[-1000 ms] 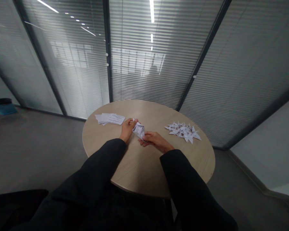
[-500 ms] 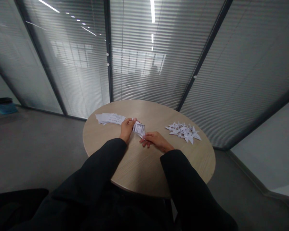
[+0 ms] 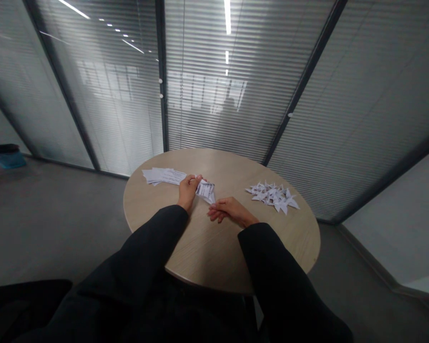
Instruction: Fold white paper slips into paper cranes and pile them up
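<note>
Left hand (image 3: 188, 193) clamps the folded paper (image 3: 206, 191); from that grip it slants toward the right hand (image 3: 232, 210), whose closure I cannot tell.

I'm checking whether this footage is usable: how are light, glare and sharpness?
Head view: dim overall; bright light streaks on the blinds partition; soft shadow across the near part of the table; dark frames slant, probably wide-lens distortion; print on the folded paper too small and soft to read.
</note>
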`<state>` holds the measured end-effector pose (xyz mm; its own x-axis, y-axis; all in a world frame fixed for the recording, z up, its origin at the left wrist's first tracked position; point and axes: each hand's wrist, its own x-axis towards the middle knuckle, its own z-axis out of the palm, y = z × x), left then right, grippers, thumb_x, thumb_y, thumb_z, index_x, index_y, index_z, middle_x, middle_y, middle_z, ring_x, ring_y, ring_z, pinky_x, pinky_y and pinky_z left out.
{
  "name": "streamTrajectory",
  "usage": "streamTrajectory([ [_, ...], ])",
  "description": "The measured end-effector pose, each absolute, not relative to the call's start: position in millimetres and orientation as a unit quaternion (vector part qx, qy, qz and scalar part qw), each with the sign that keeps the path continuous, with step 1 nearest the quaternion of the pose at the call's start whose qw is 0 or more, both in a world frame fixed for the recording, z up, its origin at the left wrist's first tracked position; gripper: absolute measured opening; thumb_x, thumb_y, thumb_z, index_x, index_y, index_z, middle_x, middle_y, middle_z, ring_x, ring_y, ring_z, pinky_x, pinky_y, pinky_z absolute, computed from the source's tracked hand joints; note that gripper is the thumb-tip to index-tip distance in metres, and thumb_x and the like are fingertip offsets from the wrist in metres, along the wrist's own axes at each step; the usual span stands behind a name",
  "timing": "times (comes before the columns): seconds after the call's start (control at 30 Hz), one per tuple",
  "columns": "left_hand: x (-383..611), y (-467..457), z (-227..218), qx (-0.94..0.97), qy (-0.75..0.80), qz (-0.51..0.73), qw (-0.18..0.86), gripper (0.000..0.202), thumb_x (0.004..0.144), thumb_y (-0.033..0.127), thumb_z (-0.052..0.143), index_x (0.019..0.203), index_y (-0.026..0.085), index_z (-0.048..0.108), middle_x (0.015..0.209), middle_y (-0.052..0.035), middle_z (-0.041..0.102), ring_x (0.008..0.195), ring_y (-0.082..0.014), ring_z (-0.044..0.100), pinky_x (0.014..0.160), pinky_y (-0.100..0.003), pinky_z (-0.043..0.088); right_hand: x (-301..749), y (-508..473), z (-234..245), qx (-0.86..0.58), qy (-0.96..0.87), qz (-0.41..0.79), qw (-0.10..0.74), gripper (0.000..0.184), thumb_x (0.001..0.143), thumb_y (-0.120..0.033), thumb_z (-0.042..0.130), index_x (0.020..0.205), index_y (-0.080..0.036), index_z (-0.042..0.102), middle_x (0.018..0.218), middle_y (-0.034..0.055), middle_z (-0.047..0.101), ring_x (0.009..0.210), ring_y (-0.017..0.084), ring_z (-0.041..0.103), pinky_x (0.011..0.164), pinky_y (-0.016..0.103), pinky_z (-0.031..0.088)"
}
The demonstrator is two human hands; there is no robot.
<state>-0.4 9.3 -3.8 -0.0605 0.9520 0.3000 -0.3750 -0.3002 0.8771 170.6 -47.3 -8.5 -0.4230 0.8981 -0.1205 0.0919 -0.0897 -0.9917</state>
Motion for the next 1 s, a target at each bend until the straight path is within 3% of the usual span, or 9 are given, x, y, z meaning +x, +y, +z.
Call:
streamTrajectory([
  [0.43,0.2,5.1,-3.4,0.427,0.311,0.652,0.544,0.040,0.062,0.049,0.076,0.072,0.014,0.059,0.072,-0.0076,0.069,0.067,-0.0179,0.066,0.063,-0.028,0.048,172.7,-47.9,-6.6,-0.424,-0.595,0.602,0.322,0.029,0.071,-0.038,0.075,0.077,-0.010,0.069,0.078,0.0138,0.075,0.064,0.019,0.071,0.046,0.022,0.053],
  [0.7,5.9,4.8,-6.6,0.462,0.307,0.626,0.548,0.044,0.058,0.052,0.079,0.073,0.014,0.062,0.076,-0.0083,0.071,0.069,-0.0185,0.066,0.064,-0.029,0.049,167.5,-46.2,-10.6,-0.421,-0.583,0.590,0.367,0.029,0.075,-0.037,0.075,0.086,-0.011,0.070,0.087,0.0137,0.074,0.073,0.018,0.071,0.061,0.026,0.057],
  [1.0,8.0,-1.4,-6.3,0.500,0.278,0.543,0.615,0.044,0.062,0.047,0.079,0.084,0.010,0.070,0.083,-0.0121,0.072,0.070,-0.0172,0.064,0.069,-0.030,0.050,169.5,-43.4,-14.7,-0.428,-0.565,0.582,0.397,0.028,0.072,-0.038,0.078,0.082,-0.012,0.072,0.080,0.0119,0.074,0.070,0.019,0.071,0.061,0.029,0.057],
])
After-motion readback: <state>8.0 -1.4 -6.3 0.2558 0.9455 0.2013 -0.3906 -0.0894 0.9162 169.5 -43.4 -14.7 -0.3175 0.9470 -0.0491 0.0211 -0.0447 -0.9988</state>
